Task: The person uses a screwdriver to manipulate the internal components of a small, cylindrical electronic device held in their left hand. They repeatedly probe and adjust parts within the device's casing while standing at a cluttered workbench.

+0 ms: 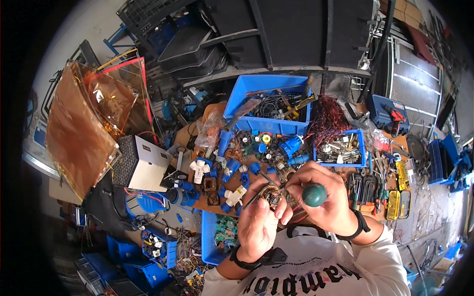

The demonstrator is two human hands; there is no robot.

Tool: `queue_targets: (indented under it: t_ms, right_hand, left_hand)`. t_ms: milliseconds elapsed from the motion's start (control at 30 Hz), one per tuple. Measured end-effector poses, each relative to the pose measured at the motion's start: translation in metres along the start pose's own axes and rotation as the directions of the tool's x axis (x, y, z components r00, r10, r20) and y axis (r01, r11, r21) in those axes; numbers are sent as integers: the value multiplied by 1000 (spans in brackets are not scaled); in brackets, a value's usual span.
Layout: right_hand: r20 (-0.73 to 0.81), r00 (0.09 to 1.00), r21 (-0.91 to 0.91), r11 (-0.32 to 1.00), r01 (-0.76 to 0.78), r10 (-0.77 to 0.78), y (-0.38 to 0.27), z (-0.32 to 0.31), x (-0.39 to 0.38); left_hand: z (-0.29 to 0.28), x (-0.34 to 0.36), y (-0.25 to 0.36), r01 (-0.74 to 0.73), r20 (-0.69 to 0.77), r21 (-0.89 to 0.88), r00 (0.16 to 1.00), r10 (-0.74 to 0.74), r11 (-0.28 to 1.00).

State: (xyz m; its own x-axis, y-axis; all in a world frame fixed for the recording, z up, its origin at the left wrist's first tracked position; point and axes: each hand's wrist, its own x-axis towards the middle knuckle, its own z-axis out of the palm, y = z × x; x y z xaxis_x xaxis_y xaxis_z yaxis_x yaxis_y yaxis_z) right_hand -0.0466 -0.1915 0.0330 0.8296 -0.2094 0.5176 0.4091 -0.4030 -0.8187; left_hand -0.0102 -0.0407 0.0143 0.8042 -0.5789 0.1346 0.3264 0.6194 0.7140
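Observation:
In front of my chest, my left hand [257, 224] is closed around a small round metal part [271, 194] with a ring-shaped opening and coppery bits inside. My right hand [333, 193] grips a screwdriver by its green handle [314, 195], with the fingertips close to the round part. The fingers and the part hide the screwdriver's tip, so contact cannot be made out. Just beyond my left hand lie a white and blue fitting [235, 196] and a square brown metal piece [211, 184].
A large blue bin [269, 126] of cables and tools stands at the far side of the bench. Right of it is a blue tray [364, 148] of metal pieces. Hand tools [368, 190] and a yellow bit case [393, 204] lie right; a blue bin [209, 241] of circuit boards sits near left.

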Motion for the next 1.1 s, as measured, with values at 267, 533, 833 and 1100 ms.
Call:
queue_targets:
  t_ms: [267, 533, 833, 1100]
  right_hand:
    - [137, 988, 29, 998, 61, -64, -3, -11, 10]
    - [227, 964, 60, 990, 128, -138, -1, -16, 19]
    - [299, 868, -153, 878, 454, -396, 4, -24, 31]
    - [455, 757, -266, 740, 618, -469, 6, -31, 35]
  left_hand:
    - [-2, -2, 10, 81, -7, 36, 997, -81, 996]
    - [1, -1, 15, 198, -8, 67, 980, -198, 978]
    - [1, 4, 20, 265, -25, 65, 964, -264, 962]
    - [-1, 4, 14, 235, -74, 212, 972, -224, 949]
